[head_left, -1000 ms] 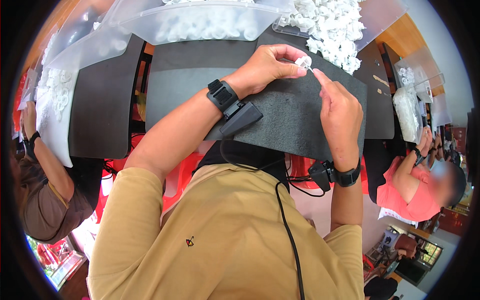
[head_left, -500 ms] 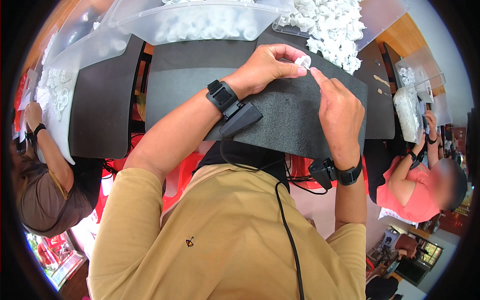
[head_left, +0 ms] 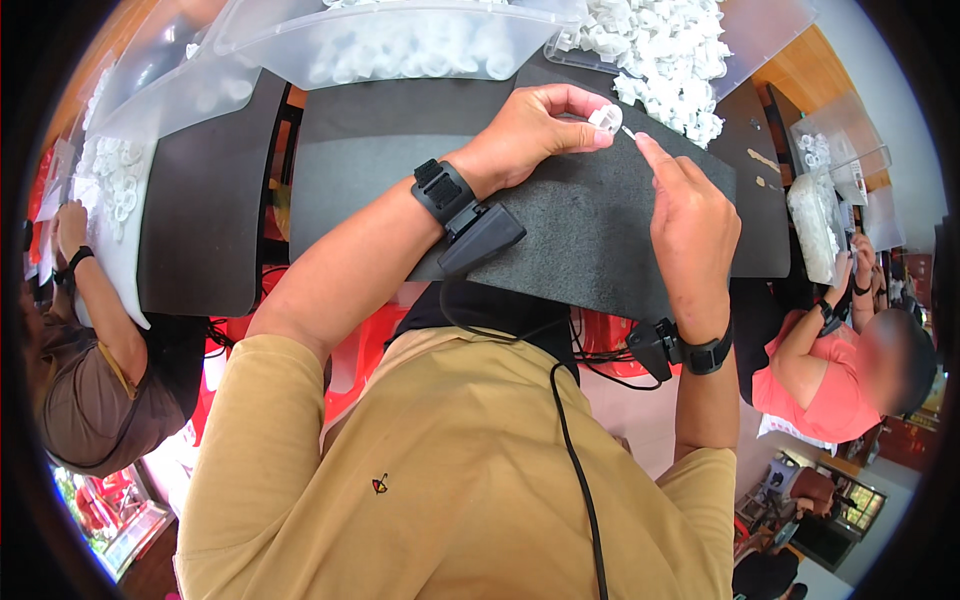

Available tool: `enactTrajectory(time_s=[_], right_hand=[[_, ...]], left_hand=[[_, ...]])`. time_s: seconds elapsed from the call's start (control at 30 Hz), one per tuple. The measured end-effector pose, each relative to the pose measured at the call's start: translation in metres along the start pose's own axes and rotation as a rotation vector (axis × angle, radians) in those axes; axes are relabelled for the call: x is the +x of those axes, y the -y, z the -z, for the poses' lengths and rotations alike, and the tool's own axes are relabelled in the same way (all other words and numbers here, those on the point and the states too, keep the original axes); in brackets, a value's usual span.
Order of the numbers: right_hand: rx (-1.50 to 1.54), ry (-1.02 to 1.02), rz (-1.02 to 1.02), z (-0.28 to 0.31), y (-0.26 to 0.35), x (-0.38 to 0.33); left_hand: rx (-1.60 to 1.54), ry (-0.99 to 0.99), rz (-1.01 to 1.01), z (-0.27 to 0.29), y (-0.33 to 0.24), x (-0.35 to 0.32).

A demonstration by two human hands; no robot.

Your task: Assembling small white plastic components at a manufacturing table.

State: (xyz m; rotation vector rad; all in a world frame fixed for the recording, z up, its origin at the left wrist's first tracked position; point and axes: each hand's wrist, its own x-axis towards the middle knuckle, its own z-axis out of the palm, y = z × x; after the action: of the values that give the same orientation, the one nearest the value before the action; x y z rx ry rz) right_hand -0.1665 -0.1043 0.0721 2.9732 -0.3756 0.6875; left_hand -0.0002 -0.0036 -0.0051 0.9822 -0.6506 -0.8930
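Note:
My left hand [head_left: 530,135] reaches over the dark table and pinches a small white ring-shaped plastic part [head_left: 604,119] between thumb and fingers. Just right of it, my right hand [head_left: 692,225] is closed with its index finger stretched along a thin tool with a small pale tip [head_left: 628,132]. That tip points at the ring and appears slightly apart from it. Most of the tool is hidden inside the hand, so its exact kind does not show. Both wrists wear black straps with boxy devices.
A grey foam mat [head_left: 590,230] lies under my hands. Ahead is a clear bin [head_left: 400,55] of white parts; at the far right, a pile of white plastic pieces [head_left: 665,60]. Co-workers sit left [head_left: 110,370] and right [head_left: 810,380]. A black cable [head_left: 570,430] hangs over my shirt.
My right hand has drawn back a little to the right, taking the tool tip off the white part. In my left hand the part has turned, showing more of its round opening.

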Motion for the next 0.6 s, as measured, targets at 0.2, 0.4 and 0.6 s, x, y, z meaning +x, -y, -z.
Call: enactTrajectory(time_s=[0.2, 0.4, 0.6], right_hand=[[0.075, 0.003, 0.002, -0.006, 0.002, 0.002], [0.049, 0.018, 0.017, -0.008, 0.005, 0.005], [-0.092, 0.105, 0.034, -0.008, 0.014, 0.009]], left_hand=[[-0.051, 0.018, 0.029, 0.002, -0.001, -0.001], [-0.066, 0.036, 0.035, 0.002, -0.001, 0.000], [0.029, 0.007, -0.003, 0.001, 0.004, 0.002]])
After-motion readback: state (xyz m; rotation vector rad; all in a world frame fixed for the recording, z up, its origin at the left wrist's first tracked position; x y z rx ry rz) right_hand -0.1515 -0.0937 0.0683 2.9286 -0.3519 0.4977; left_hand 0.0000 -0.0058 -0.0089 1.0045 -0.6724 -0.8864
